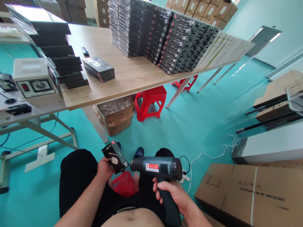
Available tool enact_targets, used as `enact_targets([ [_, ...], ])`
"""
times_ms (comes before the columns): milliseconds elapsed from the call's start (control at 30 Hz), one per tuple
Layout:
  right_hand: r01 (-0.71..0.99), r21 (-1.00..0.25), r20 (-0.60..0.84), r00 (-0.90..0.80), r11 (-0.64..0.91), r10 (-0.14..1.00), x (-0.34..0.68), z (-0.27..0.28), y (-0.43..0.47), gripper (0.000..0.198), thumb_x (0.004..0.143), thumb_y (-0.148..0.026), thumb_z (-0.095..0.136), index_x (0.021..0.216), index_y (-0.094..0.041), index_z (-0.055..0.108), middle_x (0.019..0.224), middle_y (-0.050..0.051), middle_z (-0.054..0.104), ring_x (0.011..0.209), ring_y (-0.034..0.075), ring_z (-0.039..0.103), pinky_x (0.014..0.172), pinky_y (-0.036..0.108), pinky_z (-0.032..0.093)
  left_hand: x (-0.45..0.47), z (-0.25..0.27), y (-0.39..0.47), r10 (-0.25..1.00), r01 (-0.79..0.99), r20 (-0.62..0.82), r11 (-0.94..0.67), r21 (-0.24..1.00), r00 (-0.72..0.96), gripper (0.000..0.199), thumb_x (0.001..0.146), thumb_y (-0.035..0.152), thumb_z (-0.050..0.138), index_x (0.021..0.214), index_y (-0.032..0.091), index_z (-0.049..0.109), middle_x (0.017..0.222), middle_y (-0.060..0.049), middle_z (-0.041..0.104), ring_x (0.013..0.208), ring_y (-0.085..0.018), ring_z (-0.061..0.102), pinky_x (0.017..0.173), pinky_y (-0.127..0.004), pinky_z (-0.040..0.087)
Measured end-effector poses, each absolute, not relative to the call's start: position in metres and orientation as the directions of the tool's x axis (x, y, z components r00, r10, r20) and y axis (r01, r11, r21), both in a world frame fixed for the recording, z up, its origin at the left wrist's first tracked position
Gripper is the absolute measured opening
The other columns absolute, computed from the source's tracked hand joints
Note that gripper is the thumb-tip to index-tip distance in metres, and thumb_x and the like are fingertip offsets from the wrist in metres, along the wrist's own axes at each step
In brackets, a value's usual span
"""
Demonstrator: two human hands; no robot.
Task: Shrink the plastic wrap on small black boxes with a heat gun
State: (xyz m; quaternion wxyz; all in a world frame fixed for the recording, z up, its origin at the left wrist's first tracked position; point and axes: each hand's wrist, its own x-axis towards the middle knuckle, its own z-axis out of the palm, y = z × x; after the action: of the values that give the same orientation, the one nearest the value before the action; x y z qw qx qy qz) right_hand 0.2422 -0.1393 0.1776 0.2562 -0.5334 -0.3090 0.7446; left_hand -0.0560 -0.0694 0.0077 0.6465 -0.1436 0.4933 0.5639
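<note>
My left hand (104,169) grips a small black product box (115,156) by its lower left side, tilted above my lap. A picture of a white item is printed on its front. In my right hand (170,192) is a dark heat gun (160,166), with my fingers wrapped round its handle. Its nozzle points left, close to the right edge of the box; whether they touch I cannot tell. A red stool or bag (126,184) shows between my legs.
Ahead stands a wooden table (90,87) with wrapped stacks of black boxes (178,42), a short stack (98,68) and a leaning pile (58,50). A sealing machine (36,80) is at left. Red stool (151,99), cartons (255,195) and a white cord (203,154) occupy the floor.
</note>
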Motion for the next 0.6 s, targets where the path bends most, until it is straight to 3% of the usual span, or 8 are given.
enact_targets([
  [133,-0.054,-0.718,-0.623,-0.397,-0.694,0.675,0.238,0.183,-0.143,0.031,0.073,-0.025,0.064,0.1,-0.01,0.067,0.08,0.008,0.068,0.06,0.015,0.063,0.049,0.023,0.048,-0.054,0.01,-0.069,0.583,-0.857,-0.809,0.374,0.355,-0.08,0.026,0.054,0.018,0.049,0.079,0.017,0.055,0.062,-0.004,0.059,0.052,-0.022,0.059,0.054,-0.036,0.051],
  [367,-0.128,-0.75,-0.592,-0.307,-0.649,0.745,0.222,0.189,-0.127,0.031,0.073,-0.027,0.064,0.098,-0.01,0.067,0.081,0.008,0.068,0.061,0.015,0.063,0.05,0.023,0.049,-0.044,0.005,-0.072,0.578,-0.771,-0.816,0.511,0.38,-0.02,0.016,0.056,0.017,0.051,0.071,0.017,0.053,0.056,-0.005,0.057,0.049,-0.022,0.059,0.049,-0.034,0.05],
  [600,-0.235,-0.732,-0.591,-0.249,-0.639,0.768,0.23,0.194,-0.114,0.028,0.076,-0.026,0.063,0.099,-0.012,0.066,0.082,0.007,0.068,0.063,0.014,0.063,0.052,0.023,0.05,-0.04,-0.003,-0.076,0.611,-0.715,-0.792,0.549,0.433,-0.01,0.006,0.058,0.016,0.052,0.064,0.017,0.051,0.05,-0.004,0.055,0.042,-0.019,0.054,0.043,-0.031,0.046],
])
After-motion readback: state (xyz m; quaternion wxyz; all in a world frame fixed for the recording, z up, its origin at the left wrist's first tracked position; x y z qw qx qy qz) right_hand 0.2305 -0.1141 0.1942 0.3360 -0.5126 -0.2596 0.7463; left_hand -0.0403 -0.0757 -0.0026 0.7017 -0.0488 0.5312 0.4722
